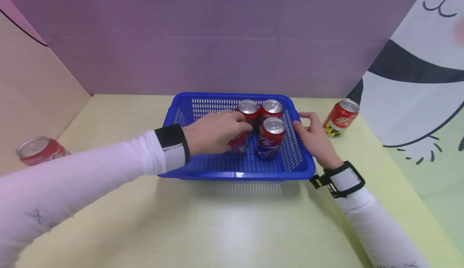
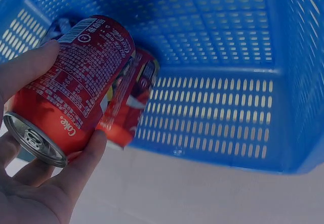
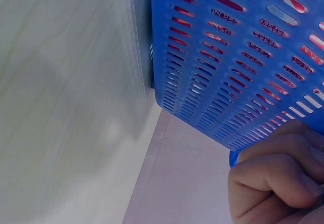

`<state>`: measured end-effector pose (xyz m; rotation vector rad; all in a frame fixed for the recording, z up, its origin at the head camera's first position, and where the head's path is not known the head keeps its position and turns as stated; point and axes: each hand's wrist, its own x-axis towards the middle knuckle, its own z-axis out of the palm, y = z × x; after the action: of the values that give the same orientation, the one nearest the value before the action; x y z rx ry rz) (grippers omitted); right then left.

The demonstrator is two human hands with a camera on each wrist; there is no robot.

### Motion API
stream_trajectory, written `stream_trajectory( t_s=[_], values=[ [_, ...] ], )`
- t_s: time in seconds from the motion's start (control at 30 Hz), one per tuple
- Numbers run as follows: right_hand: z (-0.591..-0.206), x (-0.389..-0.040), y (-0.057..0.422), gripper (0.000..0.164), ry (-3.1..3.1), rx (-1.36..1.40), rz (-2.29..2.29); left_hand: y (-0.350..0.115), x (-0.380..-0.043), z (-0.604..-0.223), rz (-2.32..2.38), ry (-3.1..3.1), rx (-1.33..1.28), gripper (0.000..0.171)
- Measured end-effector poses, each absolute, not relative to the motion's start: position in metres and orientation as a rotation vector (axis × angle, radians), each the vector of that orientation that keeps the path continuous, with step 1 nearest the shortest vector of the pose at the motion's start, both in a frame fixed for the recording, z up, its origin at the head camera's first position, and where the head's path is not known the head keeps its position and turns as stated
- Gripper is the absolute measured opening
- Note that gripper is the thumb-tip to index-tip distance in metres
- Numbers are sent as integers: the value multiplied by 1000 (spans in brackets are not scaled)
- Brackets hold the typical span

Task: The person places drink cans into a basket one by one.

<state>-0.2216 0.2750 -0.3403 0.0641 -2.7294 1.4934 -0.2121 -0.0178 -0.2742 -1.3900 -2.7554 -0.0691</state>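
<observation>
A blue plastic basket [image 1: 237, 176] holds several red soda cans, among them an upright can [image 1: 270, 139] and two more behind it. My left hand [image 1: 219, 133] reaches into the basket and grips a red Coke can [image 2: 83, 77], thumb on one side and fingers on the other. In the left wrist view its silver top tilts toward the palm, and another red can [image 2: 129, 100] stands right behind it. At the basket's right side, my right hand [image 1: 319, 143] holds the rim, thumb over the edge and fingers curled outside the slotted wall [image 3: 217, 57].
To the right of the basket a red can [image 1: 341, 118] with a yellow and black pattern stands on the table [image 1: 232, 227]. Another red can [image 1: 41, 151] is at the far left, partly behind the left sleeve. A purple wall [image 1: 217, 38] rises behind the basket.
</observation>
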Motion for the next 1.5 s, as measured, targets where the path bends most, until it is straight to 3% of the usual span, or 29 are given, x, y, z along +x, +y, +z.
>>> stream_trajectory(
  t_s=[0.63, 1.0, 1.5],
  values=[
    [-343, -222, 276, 62, -2737, 66, 1483, 8, -225, -292, 22, -2740, -1405, 42],
    [-340, -222, 275, 61, -2738, 52, 1499, 10, -226, -292, -12, -2821, -1268, 64],
    [-339, -220, 276, 61, -2736, 54, 1491, 6, -228, -287, -212, -2793, -1196, 62]
  ],
)
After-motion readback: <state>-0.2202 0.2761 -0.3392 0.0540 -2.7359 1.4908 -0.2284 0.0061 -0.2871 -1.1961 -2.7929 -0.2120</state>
